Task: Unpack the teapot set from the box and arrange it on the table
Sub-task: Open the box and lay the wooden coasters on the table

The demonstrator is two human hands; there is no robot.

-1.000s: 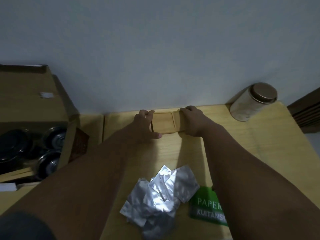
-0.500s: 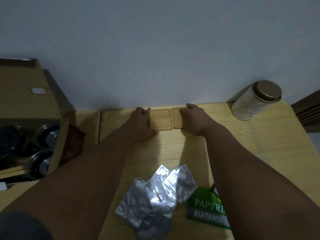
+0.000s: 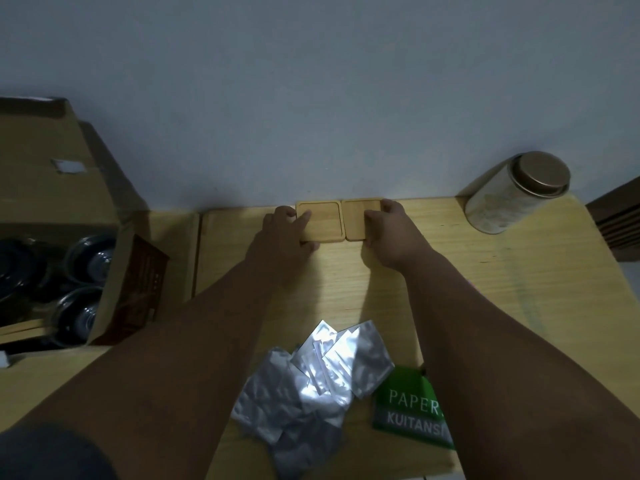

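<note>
Two square wooden coasters lie side by side at the table's far edge, against the wall. My left hand (image 3: 287,233) rests on the left coaster (image 3: 325,221), fingers laid over its left side. My right hand (image 3: 391,230) grips the right coaster (image 3: 355,220), covering its right half. At the far left the open cardboard box (image 3: 52,188) holds several dark glass cups (image 3: 88,254) and what looks like a dark teapot (image 3: 14,268), partly cut off by the frame.
A metal-lidded tin canister (image 3: 516,197) stands at the table's back right corner. Crumpled silver foil packets (image 3: 308,386) and a green paper booklet (image 3: 412,407) lie near the front edge. A brown carton (image 3: 138,289) leans against the box.
The stacked coasters have been separated and slid apart, then pushed back toward the wall; they now lie side by side. My head view shifted slightly.
</note>
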